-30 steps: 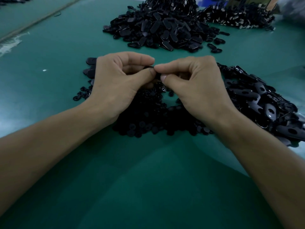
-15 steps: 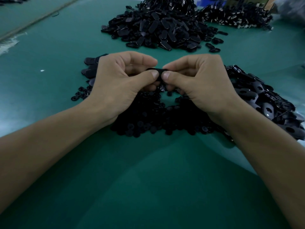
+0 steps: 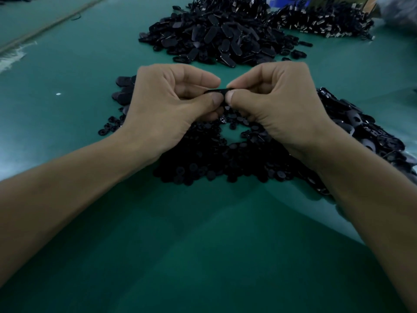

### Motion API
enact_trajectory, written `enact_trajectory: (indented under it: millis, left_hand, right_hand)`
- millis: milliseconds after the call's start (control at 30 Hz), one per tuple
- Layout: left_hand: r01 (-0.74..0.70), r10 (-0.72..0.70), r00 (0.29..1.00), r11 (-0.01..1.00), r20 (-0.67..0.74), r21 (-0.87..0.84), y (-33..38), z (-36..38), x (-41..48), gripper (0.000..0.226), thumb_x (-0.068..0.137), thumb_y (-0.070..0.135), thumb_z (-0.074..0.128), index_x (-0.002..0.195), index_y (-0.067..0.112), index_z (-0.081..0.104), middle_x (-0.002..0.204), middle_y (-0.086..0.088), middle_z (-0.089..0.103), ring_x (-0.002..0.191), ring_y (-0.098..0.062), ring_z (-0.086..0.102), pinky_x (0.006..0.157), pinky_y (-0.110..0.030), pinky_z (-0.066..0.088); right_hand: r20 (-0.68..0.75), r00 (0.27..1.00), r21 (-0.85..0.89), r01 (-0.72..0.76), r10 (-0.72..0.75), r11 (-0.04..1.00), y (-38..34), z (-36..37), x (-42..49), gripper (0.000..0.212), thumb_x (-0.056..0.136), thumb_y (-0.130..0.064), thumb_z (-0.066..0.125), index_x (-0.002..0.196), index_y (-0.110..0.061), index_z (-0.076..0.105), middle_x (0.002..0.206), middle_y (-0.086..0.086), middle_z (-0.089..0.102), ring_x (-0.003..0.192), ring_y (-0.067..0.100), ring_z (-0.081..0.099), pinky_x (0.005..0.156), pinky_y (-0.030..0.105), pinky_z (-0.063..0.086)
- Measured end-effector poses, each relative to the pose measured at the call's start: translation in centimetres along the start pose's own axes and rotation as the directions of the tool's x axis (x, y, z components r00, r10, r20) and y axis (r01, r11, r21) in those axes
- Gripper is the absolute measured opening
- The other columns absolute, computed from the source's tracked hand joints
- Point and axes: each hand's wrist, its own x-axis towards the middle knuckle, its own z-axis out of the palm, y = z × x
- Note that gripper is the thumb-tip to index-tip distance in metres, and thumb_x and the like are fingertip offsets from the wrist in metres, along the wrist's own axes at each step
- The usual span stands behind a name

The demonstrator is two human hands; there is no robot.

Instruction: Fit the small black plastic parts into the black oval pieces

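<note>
Over the last second both thumbs have closed side by side onto the near edge of one black oval piece (image 3: 216, 91), now held level above the heap of small black parts (image 3: 214, 163). The left hand (image 3: 171, 109) and right hand (image 3: 277, 105) each pinch it, fingers (image 3: 198, 75) curled narrow. This is judged to be the press-in stage; whether the part has seated is hidden. Beyond the heap, green table (image 3: 90, 64) separates it from the far pile of oval pieces (image 3: 214, 35). A second pile (image 3: 365, 136) adjoins the heap's right edge. The widest room lies on its near side.
</note>
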Motion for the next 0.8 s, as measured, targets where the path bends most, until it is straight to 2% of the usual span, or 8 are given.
enact_trajectory:
  millis: [333,400,500,567,633,700,767,800]
  left_hand:
    - [-0.034,0.039,0.999,0.988,-0.032,0.151,0.0,-0.7,0.6,0.017,0.081,0.003,0.081,0.085,0.017,0.071,0.072,-0.003,0.076,0.064,-0.020,0.075,0.061,-0.024,0.059]
    - [-0.055,0.083,0.992,0.960,-0.093,0.273,-0.1,-0.9,0.8,0.017,0.081,0.009,0.081,0.081,0.023,0.072,0.069,0.001,0.075,0.064,-0.015,0.074,0.061,-0.023,0.058]
    - [-0.104,0.184,0.973,0.891,-0.142,0.442,-0.1,-1.5,1.2,0.019,0.082,0.018,0.081,0.080,0.034,0.070,0.075,0.014,0.071,0.066,0.001,0.069,0.062,-0.013,0.052]
    - [-0.101,0.201,0.968,0.863,-0.153,0.496,-0.1,-2.1,1.5,0.016,0.084,0.021,0.079,0.083,0.035,0.070,0.078,0.018,0.070,0.068,0.004,0.067,0.065,-0.009,0.050]
    - [-0.084,0.198,0.968,0.839,-0.157,0.538,-0.1,-2.5,1.7,0.014,0.086,0.023,0.077,0.085,0.036,0.071,0.078,0.021,0.068,0.069,0.007,0.067,0.066,-0.008,0.050]
    - [-0.087,0.211,0.967,0.799,-0.144,0.594,-0.1,-2.6,1.7,0.015,0.088,0.022,0.076,0.086,0.036,0.070,0.071,0.029,0.064,0.064,0.012,0.063,0.060,-0.004,0.048]
    - [-0.092,0.219,0.968,0.770,-0.126,0.632,0.0,-2.7,1.6,0.018,0.090,0.020,0.074,0.084,0.036,0.069,0.058,0.035,0.059,0.060,0.015,0.061,0.051,-0.001,0.043]
    - [-0.091,0.221,0.968,0.752,-0.119,0.653,-0.1,-2.9,1.6,0.018,0.090,0.021,0.073,0.083,0.037,0.069,0.055,0.034,0.058,0.059,0.013,0.061,0.050,-0.002,0.042]
  right_hand:
    - [0.095,0.995,0.023,0.010,-0.012,1.000,0.4,-0.4,0.5,0.014,0.090,-0.005,0.071,0.089,-0.018,0.075,0.075,0.008,0.075,0.064,0.008,0.068,0.062,0.019,0.054]
    - [0.041,0.999,-0.081,-0.015,0.018,0.997,0.8,-0.7,1.0,0.021,0.095,-0.004,0.063,0.108,-0.017,0.074,0.088,0.002,0.077,0.080,0.007,0.072,0.073,0.020,0.055]
    - [-0.060,0.997,-0.419,-0.066,0.045,0.906,1.4,-1.9,1.4,0.038,0.099,0.001,0.050,0.131,-0.013,0.065,0.123,0.004,0.069,0.108,0.012,0.065,0.092,0.018,0.048]
    - [-0.039,0.994,-0.563,-0.105,0.101,0.820,1.8,-2.6,1.4,0.048,0.098,0.006,0.044,0.140,-0.014,0.058,0.120,0.006,0.063,0.091,0.011,0.061,0.079,0.014,0.042]
    - [0.015,0.990,-0.660,-0.096,0.141,0.745,2.0,-2.9,1.6,0.053,0.098,0.004,0.043,0.144,-0.017,0.053,0.114,0.008,0.059,0.068,0.010,0.041,0.070,0.019,0.042]
    - [0.051,0.984,-0.721,-0.080,0.169,0.688,2.1,-2.8,2.0,0.050,0.100,-0.003,0.044,0.145,-0.022,0.052,0.135,0.013,0.058,0.066,0.009,0.030,0.080,0.034,0.045]
    - [0.086,0.979,-0.748,-0.058,0.184,0.662,1.9,-2.4,2.3,0.041,0.104,-0.016,0.047,0.144,-0.020,0.054,0.148,0.012,0.050,0.080,0.009,0.048,0.092,0.039,0.045]
    - [0.098,0.976,-0.756,-0.053,0.193,0.652,1.9,-2.2,2.5,0.038,0.105,-0.023,0.049,0.141,-0.016,0.057,0.146,0.013,0.053,0.101,0.017,0.058,0.101,0.041,0.045]
